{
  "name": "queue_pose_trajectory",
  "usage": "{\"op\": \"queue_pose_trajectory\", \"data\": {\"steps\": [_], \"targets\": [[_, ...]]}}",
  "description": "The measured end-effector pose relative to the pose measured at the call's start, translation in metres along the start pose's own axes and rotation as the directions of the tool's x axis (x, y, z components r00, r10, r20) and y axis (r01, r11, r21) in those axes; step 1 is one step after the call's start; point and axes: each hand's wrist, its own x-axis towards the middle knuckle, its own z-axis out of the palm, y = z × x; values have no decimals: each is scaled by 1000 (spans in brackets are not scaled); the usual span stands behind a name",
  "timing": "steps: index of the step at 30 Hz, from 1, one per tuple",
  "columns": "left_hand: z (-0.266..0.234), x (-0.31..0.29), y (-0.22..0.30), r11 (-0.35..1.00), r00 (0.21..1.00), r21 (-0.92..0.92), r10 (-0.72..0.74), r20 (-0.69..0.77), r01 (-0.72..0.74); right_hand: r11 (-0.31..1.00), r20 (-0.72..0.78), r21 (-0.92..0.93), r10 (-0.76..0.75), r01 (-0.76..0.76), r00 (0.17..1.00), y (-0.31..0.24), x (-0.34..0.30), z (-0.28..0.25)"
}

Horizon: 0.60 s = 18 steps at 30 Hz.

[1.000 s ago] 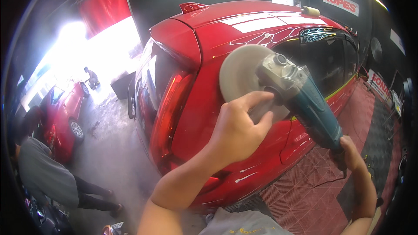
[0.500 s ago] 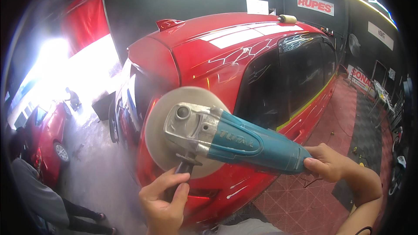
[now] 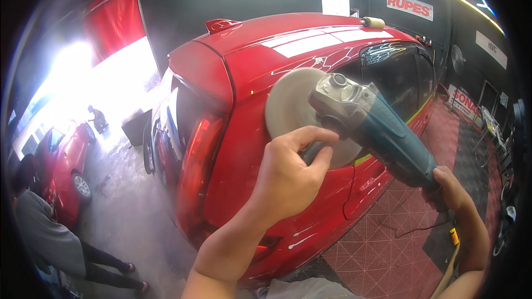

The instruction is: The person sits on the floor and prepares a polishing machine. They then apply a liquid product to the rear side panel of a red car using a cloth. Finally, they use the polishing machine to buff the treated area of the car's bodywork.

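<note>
A teal angle polisher (image 3: 388,130) with a grey metal head slants across the rear side of a red car (image 3: 238,194). Its round off-white pad (image 3: 291,102) lies over the panel behind the side window; whether it touches the paint I cannot tell. My left hand (image 3: 293,174) is closed around the dark side handle below the head. With my right hand (image 3: 450,188) I grip the rear end of the polisher's body. White streaks (image 3: 302,241) of some substance mark the lower rear bumper. Much of the side window is hidden behind the tool.
A pale cylindrical roll (image 3: 373,22) rests on the car's roof. A cord (image 3: 415,230) trails over the red floor tiles (image 3: 371,243). At left, a person in grey (image 3: 52,238) stands near another red car (image 3: 64,171). Tools and a stand (image 3: 490,124) line the right wall.
Both hands have carried the polisher right and upward, from over the tail light to the rear side panel near the window. The tail light has come into sight.
</note>
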Motion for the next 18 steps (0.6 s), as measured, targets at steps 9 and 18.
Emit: {"op": "queue_pose_trajectory", "data": {"steps": [9,18], "targets": [[-33,-72,6,984,988,177,11,-152,16,999,190,31,5,-11,982,-13,-4,56],[-45,-178,-5,944,945,307,-12,-326,118,965,334,-166,-140,205,932,-9,6,97]]}}
